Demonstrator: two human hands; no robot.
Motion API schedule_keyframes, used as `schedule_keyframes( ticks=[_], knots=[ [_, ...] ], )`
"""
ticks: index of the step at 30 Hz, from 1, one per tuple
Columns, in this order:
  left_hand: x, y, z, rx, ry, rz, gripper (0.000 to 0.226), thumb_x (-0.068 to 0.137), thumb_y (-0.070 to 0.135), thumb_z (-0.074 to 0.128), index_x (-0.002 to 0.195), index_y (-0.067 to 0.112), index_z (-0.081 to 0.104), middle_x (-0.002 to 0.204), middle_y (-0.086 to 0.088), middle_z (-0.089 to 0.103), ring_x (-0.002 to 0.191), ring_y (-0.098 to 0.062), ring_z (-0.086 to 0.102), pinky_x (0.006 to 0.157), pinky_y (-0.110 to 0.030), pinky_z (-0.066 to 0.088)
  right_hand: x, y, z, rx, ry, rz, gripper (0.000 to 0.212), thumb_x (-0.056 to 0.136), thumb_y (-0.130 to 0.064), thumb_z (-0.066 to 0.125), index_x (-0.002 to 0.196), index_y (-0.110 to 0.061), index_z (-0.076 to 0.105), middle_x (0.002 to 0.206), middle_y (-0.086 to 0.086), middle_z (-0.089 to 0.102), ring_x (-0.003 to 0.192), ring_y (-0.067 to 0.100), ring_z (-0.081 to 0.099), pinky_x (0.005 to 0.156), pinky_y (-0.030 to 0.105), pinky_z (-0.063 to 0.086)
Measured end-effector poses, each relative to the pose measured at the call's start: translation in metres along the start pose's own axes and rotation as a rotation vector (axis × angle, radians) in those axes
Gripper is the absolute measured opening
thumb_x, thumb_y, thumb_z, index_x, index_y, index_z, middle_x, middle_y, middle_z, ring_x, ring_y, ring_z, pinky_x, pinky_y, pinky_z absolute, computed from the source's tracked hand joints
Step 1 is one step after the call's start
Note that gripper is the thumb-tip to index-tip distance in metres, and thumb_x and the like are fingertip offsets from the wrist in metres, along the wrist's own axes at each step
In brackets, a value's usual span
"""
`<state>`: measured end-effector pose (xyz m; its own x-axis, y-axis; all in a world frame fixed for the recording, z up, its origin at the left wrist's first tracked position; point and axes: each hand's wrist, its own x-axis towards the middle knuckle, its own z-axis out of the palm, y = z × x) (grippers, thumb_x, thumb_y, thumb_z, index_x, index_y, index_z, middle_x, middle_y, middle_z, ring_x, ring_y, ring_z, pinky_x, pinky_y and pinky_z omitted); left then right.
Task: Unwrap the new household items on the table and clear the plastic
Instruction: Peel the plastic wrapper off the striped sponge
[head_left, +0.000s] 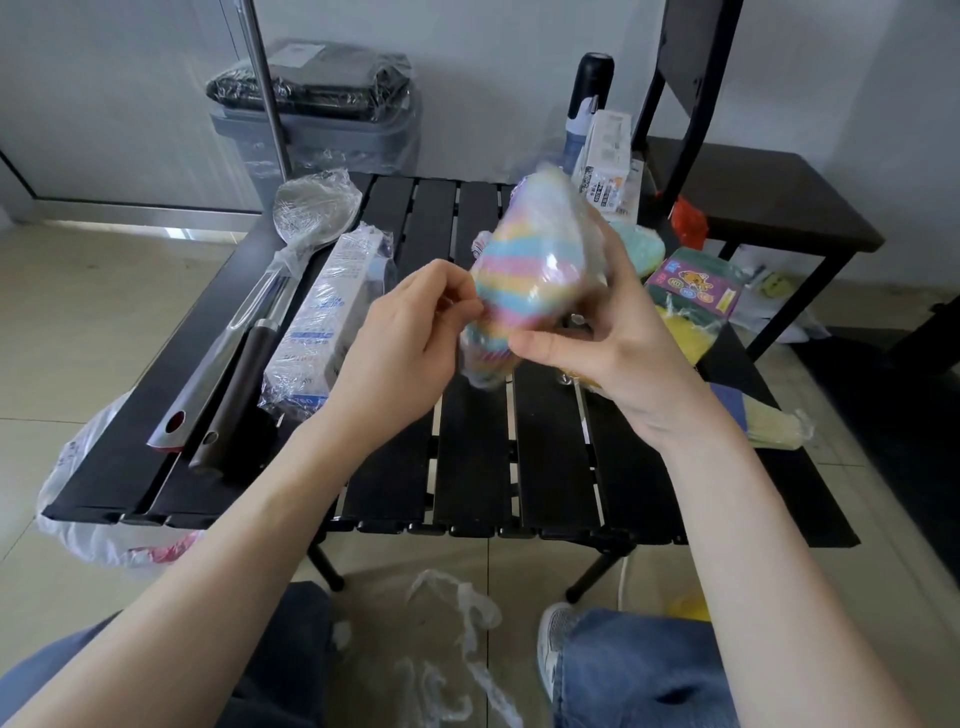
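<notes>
A pastel striped cloth bundle (524, 270), wrapped in clear plastic, is held above the black slatted table (467, 457). My right hand (608, 343) grips it from the right and below, thumb across its lower edge. My left hand (410, 332) pinches the plastic film at the bundle's left side. On the table's left lie a plastic-wrapped metal ladle (306, 218), a dark-handled tool (234, 395) and a wrapped white box (327, 322). Right of the bundle are wrapped sponges with a purple label (696, 286).
Loose clear plastic (457, 649) lies on the floor between my knees. A white bag (88, 509) hangs at the table's left edge. A grey bin (317, 130) stands behind, a dark chair (753, 197) at the right, with a black bottle (589, 98) and a carton (610, 161) on the table's far side.
</notes>
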<state>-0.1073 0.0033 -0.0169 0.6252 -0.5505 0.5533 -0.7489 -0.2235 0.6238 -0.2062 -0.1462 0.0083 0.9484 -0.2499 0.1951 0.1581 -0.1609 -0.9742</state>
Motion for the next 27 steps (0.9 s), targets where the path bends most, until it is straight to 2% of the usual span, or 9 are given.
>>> schedule_keyframes(
  ticks=[3,5,7,11,13,16,19,23,27],
  knots=[
    [-0.001,0.006,-0.002,-0.026,-0.027,0.028,0.005,0.094,-0.001,0.050,0.091,-0.001,0.054,0.074,0.009,0.054,0.058,0.009,0.046,0.055,-0.007,0.032,0.001,0.006,0.001,0.034,0.023,0.039,0.099,0.071,-0.017,0.081,0.150,-0.035,0.023,0.137,0.003,0.054,0.119,0.012,0.058,0.100,0.043,0.049],
    [-0.002,0.010,-0.003,-0.058,-0.053,0.050,0.005,0.095,-0.001,0.050,0.092,-0.004,0.053,0.074,0.000,0.056,0.055,0.005,0.044,0.054,-0.007,0.031,0.001,0.007,0.001,0.118,-0.020,0.069,0.103,0.071,-0.013,0.080,0.151,-0.035,0.020,0.135,0.005,0.055,0.115,0.014,0.061,0.095,0.040,0.052],
    [-0.003,0.012,-0.004,-0.090,-0.060,0.045,0.006,0.095,0.000,0.049,0.090,-0.001,0.052,0.071,0.003,0.050,0.052,0.002,0.042,0.053,-0.008,0.031,0.001,0.009,0.000,0.185,-0.036,0.083,0.099,0.073,-0.009,0.076,0.151,-0.033,0.021,0.131,0.007,0.059,0.110,0.016,0.065,0.092,0.041,0.053],
    [-0.001,0.013,-0.003,-0.212,-0.040,-0.046,0.014,0.097,0.006,0.043,0.087,0.014,0.048,0.081,0.001,0.055,0.069,-0.006,0.051,0.062,-0.017,0.043,0.003,0.009,-0.004,0.256,-0.007,0.089,0.080,0.077,-0.012,0.066,0.147,-0.029,0.032,0.113,-0.002,0.069,0.105,0.016,0.067,0.082,0.033,0.056],
    [0.001,0.012,-0.003,-0.314,-0.030,-0.139,0.022,0.100,0.007,0.041,0.084,0.023,0.044,0.085,0.008,0.058,0.078,-0.007,0.057,0.067,-0.022,0.049,0.004,0.007,-0.005,0.296,0.009,0.113,0.070,0.078,-0.016,0.061,0.143,-0.027,0.038,0.112,-0.002,0.069,0.106,0.016,0.066,0.079,0.030,0.056],
    [0.002,0.013,-0.004,-0.376,-0.045,-0.184,0.021,0.100,0.007,0.040,0.086,0.023,0.043,0.085,0.012,0.062,0.082,-0.003,0.060,0.069,-0.021,0.050,0.003,0.005,-0.005,0.300,-0.008,0.153,0.055,0.081,-0.020,0.053,0.135,-0.026,0.047,0.125,0.002,0.062,0.114,0.016,0.062,0.088,0.033,0.055],
    [0.001,0.017,-0.002,-0.538,-0.049,-0.271,0.019,0.101,0.005,0.039,0.085,0.015,0.043,0.086,0.008,0.064,0.083,-0.002,0.062,0.072,-0.023,0.053,0.002,0.004,-0.002,0.346,-0.019,0.196,0.034,0.094,-0.017,0.044,0.126,-0.027,0.051,0.122,0.000,0.062,0.113,0.014,0.061,0.087,0.029,0.055],
    [0.001,0.018,-0.002,-0.797,-0.057,-0.396,0.015,0.098,0.008,0.047,0.084,0.015,0.050,0.074,0.009,0.063,0.073,-0.003,0.061,0.075,-0.022,0.052,0.000,0.002,0.004,0.482,-0.053,0.253,0.033,0.098,-0.019,0.032,0.124,-0.019,0.052,0.113,0.000,0.069,0.102,0.012,0.068,0.080,0.027,0.056],
    [-0.001,0.021,-0.002,-0.857,-0.106,-0.400,0.021,0.100,0.005,0.043,0.083,0.015,0.048,0.078,0.000,0.058,0.075,-0.008,0.058,0.074,-0.021,0.051,-0.001,0.001,0.007,0.503,-0.086,0.244,0.039,0.094,-0.031,0.040,0.128,-0.016,0.052,0.116,0.008,0.068,0.108,0.021,0.065,0.090,0.044,0.055]
  ],
)
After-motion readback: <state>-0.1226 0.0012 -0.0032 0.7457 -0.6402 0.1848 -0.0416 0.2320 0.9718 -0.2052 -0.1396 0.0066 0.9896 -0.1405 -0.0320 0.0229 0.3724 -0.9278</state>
